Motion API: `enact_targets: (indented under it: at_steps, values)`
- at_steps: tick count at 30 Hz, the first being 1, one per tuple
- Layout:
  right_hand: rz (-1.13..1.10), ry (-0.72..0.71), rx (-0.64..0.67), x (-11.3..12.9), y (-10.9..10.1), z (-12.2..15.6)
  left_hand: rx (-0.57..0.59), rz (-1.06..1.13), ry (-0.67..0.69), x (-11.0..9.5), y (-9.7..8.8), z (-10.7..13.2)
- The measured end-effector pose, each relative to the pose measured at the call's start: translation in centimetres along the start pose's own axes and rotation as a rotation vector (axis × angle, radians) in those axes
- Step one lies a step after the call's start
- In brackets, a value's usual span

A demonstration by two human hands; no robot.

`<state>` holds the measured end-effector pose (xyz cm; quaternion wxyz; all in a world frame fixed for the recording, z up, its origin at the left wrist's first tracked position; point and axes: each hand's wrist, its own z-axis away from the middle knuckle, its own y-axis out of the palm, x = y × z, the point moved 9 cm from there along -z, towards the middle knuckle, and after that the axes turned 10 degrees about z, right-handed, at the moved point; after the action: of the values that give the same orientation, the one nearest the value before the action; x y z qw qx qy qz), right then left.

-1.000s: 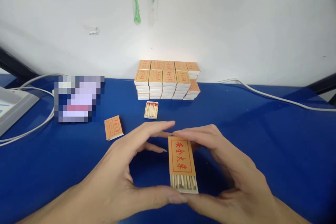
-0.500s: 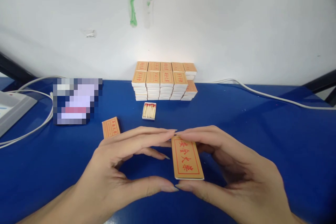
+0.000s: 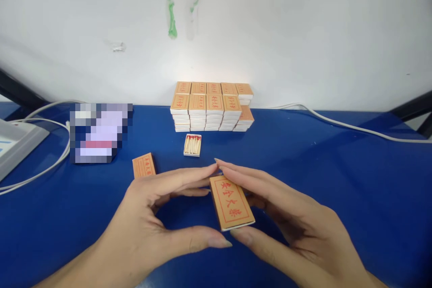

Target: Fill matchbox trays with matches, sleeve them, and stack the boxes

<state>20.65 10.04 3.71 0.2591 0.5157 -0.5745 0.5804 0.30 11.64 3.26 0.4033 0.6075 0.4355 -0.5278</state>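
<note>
Both hands are meeting over a closed matchbox (image 3: 231, 202) in the middle of the blue table (image 3: 337, 180). The right hand (image 3: 290, 220) is grasping the matchbox lengthwise, its thumb pressing the near end and its fingers reaching over the far end, so the box is sitting tilted, its printed orange face turned up. The left hand (image 3: 158, 220) is curving in from the other side, its fingertips touching the far corner of the box beside the right fingers and its thumb lying just short of the near end; it is cupped loosely and is not gripping anything. Farther back an open tray of matches (image 3: 192, 145) is lying in front of a stack of matchboxes (image 3: 211, 107) against the wall, and a single closed box (image 3: 144, 165) is resting to the left.
</note>
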Motion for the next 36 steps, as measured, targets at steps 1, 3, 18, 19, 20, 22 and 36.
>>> enact_targets:
  at_steps: [1,3,18,19,20,22,36]
  values:
    - [0.029,-0.002,-0.001,-0.1,-0.1,0.0,-0.009,-0.026,0.010,-0.1,0.0,0.0]
    - [0.076,-0.019,-0.008,-0.3,-0.2,0.0,-0.016,-0.079,0.029,-0.4,0.1,0.1]
    - [0.050,-0.085,-0.014,-0.3,-1.5,-1.3,0.024,-0.115,0.010,-0.2,-0.2,0.0]
    - [0.049,-0.095,-0.006,-0.3,-1.5,-1.3,0.034,-0.104,0.006,-0.2,-0.2,0.1]
    - [0.049,-0.107,0.001,-0.2,-1.4,-1.3,0.042,-0.094,0.006,-0.2,-0.1,0.1]
    - [0.056,-0.128,0.015,0.0,-1.4,-1.4,0.055,-0.098,0.008,-0.1,-0.1,0.3]
    - [0.099,-0.055,-0.402,-5.0,-10.3,-8.8,-0.462,-1.092,0.135,-4.7,-5.0,0.6]
